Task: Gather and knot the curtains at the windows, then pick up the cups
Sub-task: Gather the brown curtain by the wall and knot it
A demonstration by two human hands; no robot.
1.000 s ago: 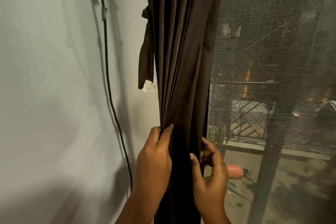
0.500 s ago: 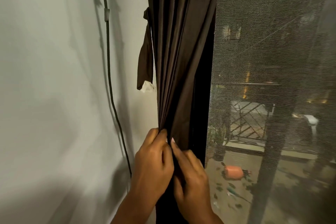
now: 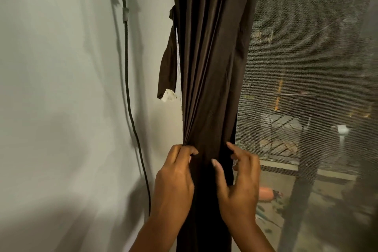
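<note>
The left hand [image 3: 176, 176] is pinching a bunch of pleats at the left edge of the dark brown curtain [image 3: 208, 71], its fingers [image 3: 190, 151] curled tight around the gathered folds. The right hand [image 3: 239, 178] is reaching in from the other side with its fingers spread and loose, the thumb lying against the front of the cloth and the fingertips [image 3: 231, 146] hooking around the curtain's right edge without closing on it. The curtain is hanging in a narrow bundle between the pale wall [image 3: 61, 88] on the left and the mesh screen [image 3: 306, 57] of the window on the right, and the folds are running down and converging where the left hand is gripping them. A short strip of matching brown fabric, a tie-back [image 3: 167, 71] with a white tag at its lower end, is dangling beside the curtain's left edge, higher than the hands. A thin dark cable [image 3: 127, 80] is trailing down the wall, held by a small clip near the top. Through the screen a dim outdoor area is showing, with a railing and an orange object [image 3: 266, 194] lying on the ground just beside the right wrist in the view. No cups are appearing here.
</note>
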